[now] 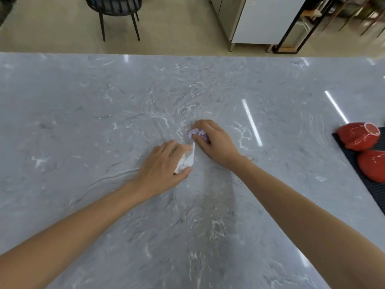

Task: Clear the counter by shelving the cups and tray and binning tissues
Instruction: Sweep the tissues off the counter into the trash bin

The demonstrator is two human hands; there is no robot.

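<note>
the tissue step was in hand: both hands worked mid-counter (104,122). the left hand (162,165) was closed on a crumpled white tissue (186,161); the right hand (214,140) curled its fingers around a paler, lilac-tinted wad (196,133) lying on the stone. the next move probably called for lifting both wads clear and finding a bin, none of which showed. two red cups (360,136) lay upturned on a dark tray (354,159) at the right edge, not yet shelved.
</note>
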